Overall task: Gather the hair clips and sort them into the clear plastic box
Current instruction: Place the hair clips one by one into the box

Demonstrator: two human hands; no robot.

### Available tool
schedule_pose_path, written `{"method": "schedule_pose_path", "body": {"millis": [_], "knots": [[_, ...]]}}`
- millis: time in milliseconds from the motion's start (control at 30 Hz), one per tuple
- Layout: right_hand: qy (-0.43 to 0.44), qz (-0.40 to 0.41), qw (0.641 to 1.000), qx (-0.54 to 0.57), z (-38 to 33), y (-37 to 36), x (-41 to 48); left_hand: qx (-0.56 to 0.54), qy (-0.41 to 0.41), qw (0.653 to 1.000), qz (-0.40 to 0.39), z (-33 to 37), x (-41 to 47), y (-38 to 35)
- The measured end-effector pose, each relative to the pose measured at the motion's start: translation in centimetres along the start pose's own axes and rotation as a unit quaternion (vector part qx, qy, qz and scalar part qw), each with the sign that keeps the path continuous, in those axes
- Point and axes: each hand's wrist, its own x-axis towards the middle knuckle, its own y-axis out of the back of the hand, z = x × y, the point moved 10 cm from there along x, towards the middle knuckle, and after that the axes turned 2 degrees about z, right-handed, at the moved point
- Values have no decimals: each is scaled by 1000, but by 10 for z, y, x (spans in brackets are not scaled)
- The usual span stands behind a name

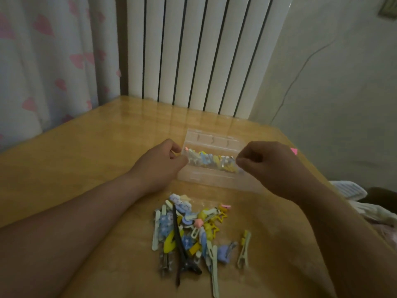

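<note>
left hand: your left hand (163,162) curls fingers and thumb round the left end of the clear plastic box (206,179).
right hand: your right hand (264,166) is curled, thumb tip at the right end of the row; whether it pinches a clip, i cannot tell.
box: open on the table (86,164), between your hands, with a row of clips (210,162) inside.
loose clips: the pile of hair clips (189,229) lies nearer you, apart from the box; one pale clip (244,248) sits just right of it.

I see blue, yellow and pink hair clips (189,229) on the honey-brown bench (86,168); beyond it, white curtain (43,61), pink hearts.
</note>
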Motion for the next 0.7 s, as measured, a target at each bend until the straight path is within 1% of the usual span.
{"method": "schedule_pose_path", "body": {"millis": [67,167,233,300,567,633,700], "knots": [[24,-80,996,16,-15,-11,-13,7,-3,1000,4,0,2,0],[49,-207,977,-29,-25,-33,-26,11,-2,1000,12,1,3,2],[58,-268,960,-47,-29,-46,-33,12,-2,1000,16,1,2,4],[57,-304,950,-41,-30,-56,-38,9,-5,1000,17,2,1,4],[78,-284,955,-31,-34,-58,-39,9,-8,1000,20,0,2,4],[85,-268,959,-21,-37,-54,-37,9,-9,1000,20,-1,2,4],[90,-232,968,19,-40,-47,-33,10,-11,1000,18,-1,2,4]]}}
